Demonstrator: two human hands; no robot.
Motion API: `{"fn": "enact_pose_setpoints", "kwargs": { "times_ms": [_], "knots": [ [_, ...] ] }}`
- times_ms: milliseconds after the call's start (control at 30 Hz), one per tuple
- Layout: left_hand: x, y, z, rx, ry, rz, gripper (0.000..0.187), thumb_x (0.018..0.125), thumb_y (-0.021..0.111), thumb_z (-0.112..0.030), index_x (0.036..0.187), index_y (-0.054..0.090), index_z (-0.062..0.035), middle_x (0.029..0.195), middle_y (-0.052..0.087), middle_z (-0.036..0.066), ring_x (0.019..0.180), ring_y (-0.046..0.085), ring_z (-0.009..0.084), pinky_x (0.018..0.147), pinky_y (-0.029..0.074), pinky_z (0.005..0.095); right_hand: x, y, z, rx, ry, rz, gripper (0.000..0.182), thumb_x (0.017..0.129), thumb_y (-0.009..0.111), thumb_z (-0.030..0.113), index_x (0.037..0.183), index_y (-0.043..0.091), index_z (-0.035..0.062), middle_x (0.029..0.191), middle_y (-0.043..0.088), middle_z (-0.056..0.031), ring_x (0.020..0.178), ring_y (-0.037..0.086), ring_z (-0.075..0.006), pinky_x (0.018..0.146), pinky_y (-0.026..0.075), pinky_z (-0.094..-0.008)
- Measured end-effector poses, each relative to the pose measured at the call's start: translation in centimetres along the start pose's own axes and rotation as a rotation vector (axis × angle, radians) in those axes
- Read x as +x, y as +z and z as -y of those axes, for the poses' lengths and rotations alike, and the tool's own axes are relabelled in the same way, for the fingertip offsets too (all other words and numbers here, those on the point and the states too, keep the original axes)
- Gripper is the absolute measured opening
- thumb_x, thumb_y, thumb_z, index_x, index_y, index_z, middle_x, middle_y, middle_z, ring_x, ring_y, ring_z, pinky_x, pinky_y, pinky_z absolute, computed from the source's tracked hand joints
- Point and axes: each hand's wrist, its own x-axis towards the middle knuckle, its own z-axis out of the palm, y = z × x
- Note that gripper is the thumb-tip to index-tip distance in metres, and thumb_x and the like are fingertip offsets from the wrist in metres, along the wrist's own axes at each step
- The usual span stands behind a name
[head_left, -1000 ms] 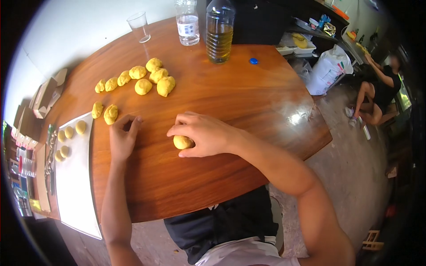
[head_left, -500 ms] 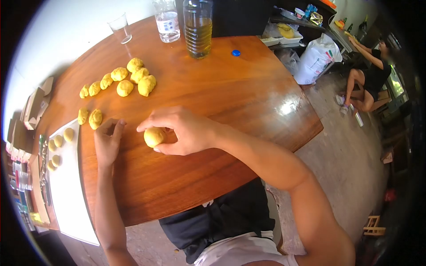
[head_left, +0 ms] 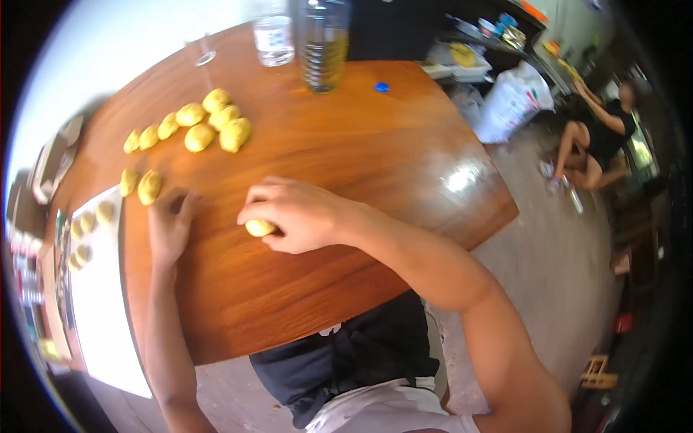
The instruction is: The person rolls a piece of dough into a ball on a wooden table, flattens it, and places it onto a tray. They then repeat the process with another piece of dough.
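A smooth yellow dough ball [head_left: 260,228] is in my right hand [head_left: 299,216], whose fingers curve over it just above the wooden table [head_left: 346,159]. My left hand [head_left: 170,227] rests on the table to the left, thumb and fingers apart with nothing between them. Right beside its fingertips stands a rough yellow dough lump [head_left: 149,187], and another lump [head_left: 128,182] is just left of that. Farther back, several more dough lumps [head_left: 198,137] lie in a loose group. Smaller round dough balls [head_left: 104,211] sit on a white sheet [head_left: 105,317] at the left.
An oil bottle [head_left: 323,50], a clear labelled bottle [head_left: 273,40] and a glass [head_left: 205,56] stand at the back. A blue cap [head_left: 381,87] lies nearby. A white sack [head_left: 516,101] is beyond the table; another person [head_left: 610,126] sits at the far right.
My right hand has closed further over the dough ball, covering more of it, and sits slightly more to the right. The whole view has shifted a little and is blurred.
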Motion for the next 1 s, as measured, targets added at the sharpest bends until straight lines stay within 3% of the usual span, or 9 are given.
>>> {"fn": "enact_pose_setpoints", "kwargs": {
  "times_ms": [67,200,400,500,633,700,833,933,1000],
  "knots": [
    [-0.3,-0.2,-1.0,-0.005,-0.035,0.033,0.021,0.097,0.068,-0.014,0.089,0.073,0.0048,0.076,0.071,0.007,0.070,0.060,0.0099,0.064,0.048,0.0292,-0.1,-0.4,0.3,0.069,0.062,0.047,0.039,0.078,0.077,0.013,0.117,0.071,0.0069,0.113,0.065,-0.0157,0.114,0.060,-0.0349,0.099,0.051,-0.0447],
    [-0.2,-0.4,-0.8,0.062,-0.017,0.072,0.024,0.098,0.067,-0.017,0.091,0.073,0.0042,0.075,0.070,0.008,0.069,0.059,0.0117,0.066,0.050,0.0317,0.2,-1.1,1.1,0.136,0.075,0.131,0.047,0.078,0.078,0.012,0.124,0.069,0.0071,0.117,0.065,-0.0156,0.117,0.059,-0.0349,0.103,0.049,-0.0445],
    [-0.1,-0.1,-1.2,0.036,0.043,0.052,0.022,0.093,0.071,-0.017,0.090,0.072,0.0040,0.074,0.069,0.016,0.065,0.062,0.0184,0.065,0.051,0.0357,0.7,-1.6,1.9,0.138,0.238,0.102,0.053,0.080,0.084,0.018,0.128,0.067,0.0034,0.112,0.067,-0.0169,0.103,0.066,-0.0332,0.093,0.055,-0.0406],
    [0.0,0.0,-1.0,0.016,0.101,0.059,0.021,0.092,0.072,-0.016,0.089,0.072,0.0040,0.075,0.070,0.018,0.064,0.063,0.0234,0.066,0.051,0.0370,1.0,-1.3,1.8,0.105,0.457,0.039,0.062,0.078,0.090,0.032,0.125,0.067,-0.0014,0.108,0.069,-0.0168,0.095,0.070,-0.0297,0.086,0.057,-0.0370],
    [0.1,0.5,-0.6,-0.026,0.167,0.042,0.021,0.090,0.074,-0.016,0.087,0.073,0.0044,0.076,0.071,0.020,0.066,0.066,0.0286,0.066,0.053,0.0393,1.4,-3.2,3.1,-0.066,0.380,0.164,0.060,0.078,0.090,0.031,0.125,0.068,0.0002,0.107,0.070,-0.0144,0.095,0.070,-0.0286,0.085,0.057,-0.0371],
    [0.2,0.2,-0.7,-0.039,0.200,0.023,0.021,0.090,0.074,-0.016,0.086,0.073,0.0045,0.077,0.071,0.020,0.067,0.067,0.0304,0.066,0.053,0.0400,1.4,-3.4,2.5,-0.044,0.103,0.192,0.054,0.079,0.088,0.023,0.125,0.069,0.0021,0.105,0.070,-0.0120,0.091,0.069,-0.0263,0.080,0.057,-0.0359],
    [0.0,0.2,-0.8,-0.027,0.179,0.069,0.022,0.090,0.074,-0.016,0.085,0.072,0.0049,0.079,0.072,0.021,0.071,0.069,0.0336,0.068,0.054,0.0408,1.3,-3.0,2.6,0.081,0.257,0.157,0.051,0.079,0.085,0.008,0.127,0.068,0.0042,0.104,0.071,-0.0093,0.089,0.067,-0.0185,0.079,0.054,-0.0316],
    [0.1,0.1,-1.0,-0.008,0.178,0.071,0.021,0.090,0.074,-0.016,0.085,0.073,0.0045,0.080,0.072,0.021,0.071,0.070,0.0336,0.069,0.054,0.0410,1.4,-3.0,2.8,0.100,0.216,-0.002,0.053,0.079,0.086,0.009,0.128,0.068,0.0044,0.103,0.071,-0.0084,0.089,0.066,-0.0158,0.080,0.054,-0.0313],
    [0.3,0.0,-0.9,0.008,0.162,0.086,0.020,0.090,0.074,-0.015,0.085,0.073,0.0044,0.080,0.072,0.021,0.072,0.070,0.0332,0.070,0.054,0.0411,1.4,-2.9,2.8,0.103,0.251,-0.008,0.051,0.079,0.087,0.013,0.125,0.068,0.0055,0.105,0.070,-0.0093,0.094,0.067,-0.0205,0.085,0.054,-0.0348]
  ]
}}
